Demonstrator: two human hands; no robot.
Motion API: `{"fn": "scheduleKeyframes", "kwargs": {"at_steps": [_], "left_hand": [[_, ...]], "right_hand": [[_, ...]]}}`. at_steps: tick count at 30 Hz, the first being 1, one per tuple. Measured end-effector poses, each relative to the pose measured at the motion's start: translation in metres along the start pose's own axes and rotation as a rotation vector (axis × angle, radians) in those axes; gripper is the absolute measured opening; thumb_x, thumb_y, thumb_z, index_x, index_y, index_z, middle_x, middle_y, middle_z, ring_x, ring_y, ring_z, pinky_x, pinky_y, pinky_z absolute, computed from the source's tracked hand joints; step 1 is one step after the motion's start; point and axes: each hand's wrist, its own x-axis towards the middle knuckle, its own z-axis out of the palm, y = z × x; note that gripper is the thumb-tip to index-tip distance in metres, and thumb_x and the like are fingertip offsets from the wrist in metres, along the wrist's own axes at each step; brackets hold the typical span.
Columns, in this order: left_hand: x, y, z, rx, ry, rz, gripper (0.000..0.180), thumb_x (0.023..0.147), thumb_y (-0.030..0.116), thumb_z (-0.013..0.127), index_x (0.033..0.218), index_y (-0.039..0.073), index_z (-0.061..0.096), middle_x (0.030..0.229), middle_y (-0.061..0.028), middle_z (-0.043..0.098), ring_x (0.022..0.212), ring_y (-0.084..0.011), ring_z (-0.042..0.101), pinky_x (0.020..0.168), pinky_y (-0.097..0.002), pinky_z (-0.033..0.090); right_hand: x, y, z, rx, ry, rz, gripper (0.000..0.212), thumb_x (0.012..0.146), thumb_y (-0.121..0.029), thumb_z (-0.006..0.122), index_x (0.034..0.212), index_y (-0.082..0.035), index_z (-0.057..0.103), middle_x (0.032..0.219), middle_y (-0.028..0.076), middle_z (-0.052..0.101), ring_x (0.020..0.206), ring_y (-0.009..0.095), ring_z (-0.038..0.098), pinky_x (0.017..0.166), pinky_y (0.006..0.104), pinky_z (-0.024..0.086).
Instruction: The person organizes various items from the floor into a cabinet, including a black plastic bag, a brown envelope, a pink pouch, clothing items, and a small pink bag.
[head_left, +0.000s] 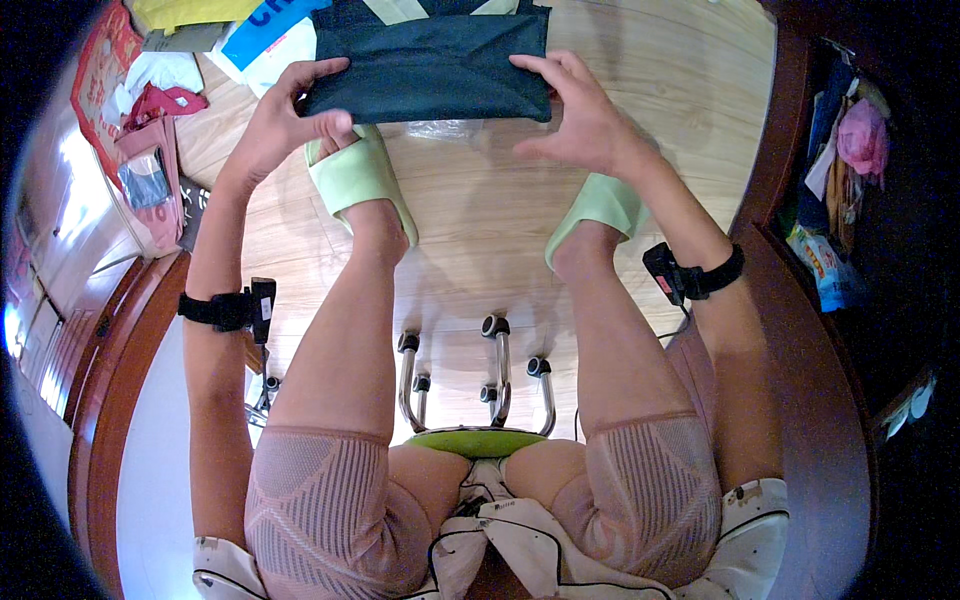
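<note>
Dark bag (430, 75) with pale handles (495, 6), up at top of view past the slippers (365, 178), seemingly laid flat over the wood floor (470, 230); bit of clear plastic (440, 129) peeking out at its near edge. Left hand (272, 125) at bag's left side, right hand (588, 118) at its right, both spread wide, fingertips at or over the edges, thumbs well off the fingers; no firm grasp visible, contact pressure can't tell. Step looks like positioning or straightening the bag, my guess. Next move probably calls for bringing thumbs in and pinching both sides evenly
</note>
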Motion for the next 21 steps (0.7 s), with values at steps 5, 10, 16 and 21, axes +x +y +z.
{"fn": "scheduleKeyframes", "kwargs": {"at_steps": [5, 10, 16, 21], "left_hand": [[0.005, -0.005, -0.002, 0.338, 0.008, 0.271, 0.053, 0.076, 0.018, 0.078, 0.123, 0.004, 0.058, 0.120, -0.0081, 0.054, 0.105, -0.0181, 0.055, 0.096, -0.0298, 0.041], [0.028, -0.029, -0.004, 0.070, 0.141, -0.033, 0.034, 0.083, 0.022, 0.073, 0.108, 0.000, 0.065, 0.097, -0.0060, 0.064, 0.089, -0.0138, 0.059, 0.081, -0.0275, 0.047], [0.054, -0.047, 0.003, 0.104, 0.336, -0.080, 0.040, 0.082, 0.035, 0.073, 0.094, -0.003, 0.064, 0.083, -0.0066, 0.067, 0.072, -0.0119, 0.058, 0.069, -0.0255, 0.046], [0.068, -0.026, 0.014, 0.546, 0.538, 0.139, 0.058, 0.069, 0.026, 0.082, 0.118, 0.008, 0.056, 0.112, -0.0136, 0.059, 0.095, -0.0242, 0.058, 0.077, -0.0324, 0.049]], "right_hand": [[0.007, 0.012, 0.008, -0.094, 0.051, 0.086, 0.048, 0.073, -0.035, 0.077, 0.110, -0.007, 0.066, 0.113, 0.019, 0.050, 0.108, 0.036, 0.050, 0.095, 0.0400, 0.041], [0.025, 0.036, 0.019, -0.136, 0.205, 0.112, 0.048, 0.077, -0.041, 0.073, 0.106, -0.003, 0.067, 0.109, 0.021, 0.055, 0.104, 0.036, 0.053, 0.090, 0.0404, 0.045], [0.058, 0.033, 0.015, -0.185, 0.313, 0.221, 0.050, 0.071, -0.038, 0.078, 0.102, -0.003, 0.063, 0.097, 0.018, 0.060, 0.097, 0.035, 0.057, 0.084, 0.0413, 0.047], [0.066, 0.035, 0.007, -0.175, 0.317, 0.163, 0.058, 0.060, -0.025, 0.085, 0.108, -0.005, 0.058, 0.108, 0.017, 0.052, 0.103, 0.032, 0.052, 0.091, 0.0391, 0.044]]}}
